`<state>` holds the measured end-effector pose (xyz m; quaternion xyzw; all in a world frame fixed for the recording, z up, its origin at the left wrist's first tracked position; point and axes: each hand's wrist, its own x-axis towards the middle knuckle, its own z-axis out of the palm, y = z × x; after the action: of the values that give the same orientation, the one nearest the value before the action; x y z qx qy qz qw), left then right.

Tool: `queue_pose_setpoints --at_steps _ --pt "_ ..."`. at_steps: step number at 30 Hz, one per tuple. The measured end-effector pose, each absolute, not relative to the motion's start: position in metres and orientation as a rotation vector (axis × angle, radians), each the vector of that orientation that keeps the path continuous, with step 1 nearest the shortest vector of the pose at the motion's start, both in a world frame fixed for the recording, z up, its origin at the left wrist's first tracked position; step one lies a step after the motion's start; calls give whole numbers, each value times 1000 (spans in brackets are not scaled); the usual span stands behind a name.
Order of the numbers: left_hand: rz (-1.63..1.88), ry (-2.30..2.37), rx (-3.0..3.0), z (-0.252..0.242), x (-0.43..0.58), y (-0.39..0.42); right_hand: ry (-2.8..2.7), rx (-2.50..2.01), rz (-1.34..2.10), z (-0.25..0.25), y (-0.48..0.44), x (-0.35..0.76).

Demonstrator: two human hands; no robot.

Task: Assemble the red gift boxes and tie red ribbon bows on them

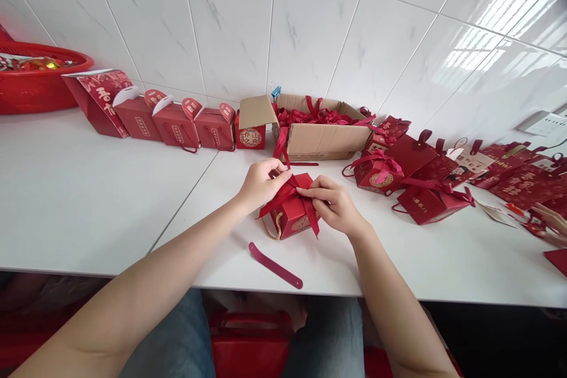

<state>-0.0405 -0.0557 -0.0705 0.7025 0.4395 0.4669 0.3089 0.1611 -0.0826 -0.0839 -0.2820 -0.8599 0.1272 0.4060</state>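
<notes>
A dark-red strap (275,266), with a hole at each end, lies flat near the front edge of the white table (101,201). Just beyond it, between both hands, a red gift box (290,221) sits on the tabletop, with a rope handle (264,228) hanging at its left side. A red ribbon (312,221) crosses the box top. The left hand (262,182) pinches the ribbon between thumb and fingers above the left part of the box. The right hand (331,205) closes thumb and index finger on the ribbon near its centre; the remaining fingers are curled.

To the right stand a dark-red box (429,207) and a hexagonal box with a bow (376,179). At the right edge, another person's hand (553,223) is partly visible.

Farther back, an open cardboard carton (328,142) holds red ribbons. To its left stand a small emblem box (251,137), then a row of handled gift boxes (179,125). A red plastic basket (35,93) occupies the far left. The tiled wall (239,23) stands behind.
</notes>
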Motion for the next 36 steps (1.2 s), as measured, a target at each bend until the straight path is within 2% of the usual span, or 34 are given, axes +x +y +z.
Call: queue_pose_setpoints --at_steps 21,26,31,36 --pt "1292 1160 1724 -74 -36 -54 -2091 -762 425 -86 -84 157" --pt "1235 995 1480 -80 -38 -48 -1990 -758 621 -82 -82 164" --pt "1195 808 1208 -82 -34 -50 -2081 -776 966 -86 -73 178" --pt "1170 742 1153 -84 -30 -53 -2037 -784 1206 -95 -71 168"
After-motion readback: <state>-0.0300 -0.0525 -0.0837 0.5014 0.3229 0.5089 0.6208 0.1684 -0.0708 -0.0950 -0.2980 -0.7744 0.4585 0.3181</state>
